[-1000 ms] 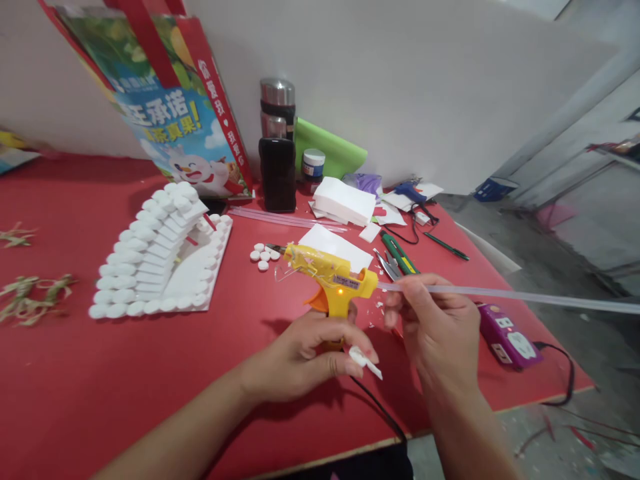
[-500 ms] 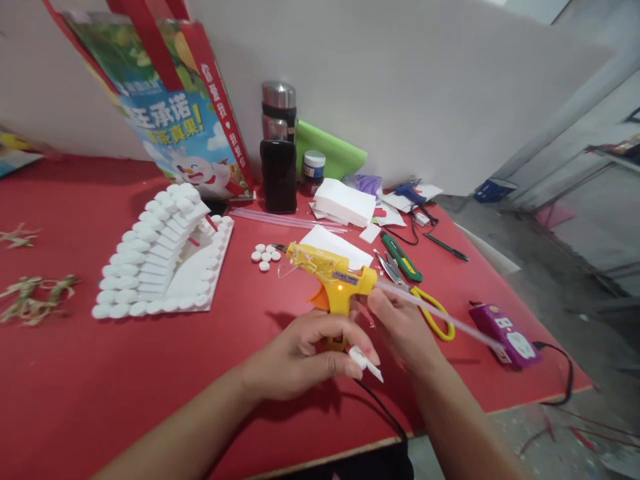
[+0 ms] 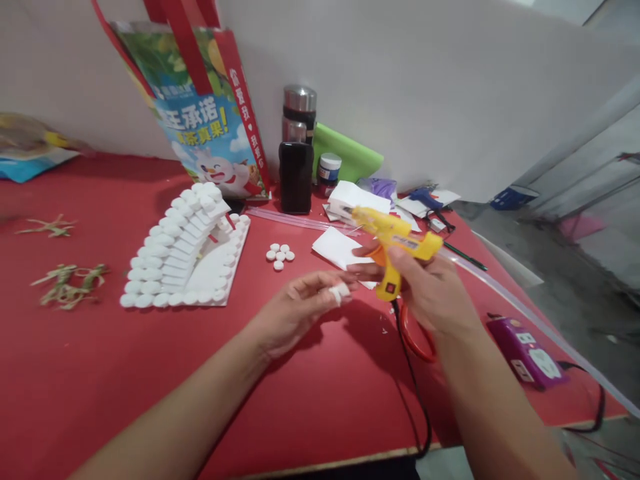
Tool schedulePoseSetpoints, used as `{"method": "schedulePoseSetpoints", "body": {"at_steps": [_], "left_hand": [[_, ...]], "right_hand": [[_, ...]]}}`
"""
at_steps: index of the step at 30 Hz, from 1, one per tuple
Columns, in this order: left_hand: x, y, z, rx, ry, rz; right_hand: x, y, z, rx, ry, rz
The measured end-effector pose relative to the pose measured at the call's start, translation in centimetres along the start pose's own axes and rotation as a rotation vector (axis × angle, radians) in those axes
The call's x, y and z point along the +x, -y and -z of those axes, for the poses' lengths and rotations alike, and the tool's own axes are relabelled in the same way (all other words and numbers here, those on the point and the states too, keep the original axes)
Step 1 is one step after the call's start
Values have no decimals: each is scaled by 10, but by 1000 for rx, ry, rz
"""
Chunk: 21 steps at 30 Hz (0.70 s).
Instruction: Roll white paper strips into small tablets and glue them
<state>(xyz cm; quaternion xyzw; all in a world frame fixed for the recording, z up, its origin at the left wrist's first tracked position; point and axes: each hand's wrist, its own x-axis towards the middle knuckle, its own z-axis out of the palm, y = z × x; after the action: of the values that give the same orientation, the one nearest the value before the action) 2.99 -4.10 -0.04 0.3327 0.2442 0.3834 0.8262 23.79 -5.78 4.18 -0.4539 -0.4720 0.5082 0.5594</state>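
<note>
My left hand (image 3: 300,310) pinches a small white piece (image 3: 339,293) between thumb and fingers, above the red table. In the earlier picture this piece looks like a round white disc with a thin flat strip. My right hand (image 3: 433,287) grips a yellow hot glue gun (image 3: 395,233) by its handle, nozzle pointing up and left. A long clear glue stick (image 3: 530,317) runs out of its back. To the left stands a white stepped model (image 3: 175,253) edged with round white discs. Several loose white discs (image 3: 279,256) lie between the model and my hands.
Behind are a printed bag (image 3: 210,120), a phone (image 3: 295,177), a flask (image 3: 299,103) and white sheets (image 3: 333,247). A purple power strip (image 3: 525,353) sits at right. The gun's black cord (image 3: 413,380) drops over the table's front edge. Straw figures (image 3: 70,283) lie left.
My right hand has lifted the glue gun and moved it up and right, away from my left hand. My left hand, still pinching the white piece, has risen slightly. The view has shifted left.
</note>
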Motion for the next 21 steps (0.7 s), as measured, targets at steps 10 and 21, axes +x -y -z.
{"method": "schedulePoseSetpoints", "body": {"at_steps": [10,21], "left_hand": [[22,-10,27,-20,-372,-178],[24,-7,30,-8,-355,-238]], "right_hand": [[-15,-18,-4,-70,76,-111],[-17,-27,-7,-296,91,-73]]}}
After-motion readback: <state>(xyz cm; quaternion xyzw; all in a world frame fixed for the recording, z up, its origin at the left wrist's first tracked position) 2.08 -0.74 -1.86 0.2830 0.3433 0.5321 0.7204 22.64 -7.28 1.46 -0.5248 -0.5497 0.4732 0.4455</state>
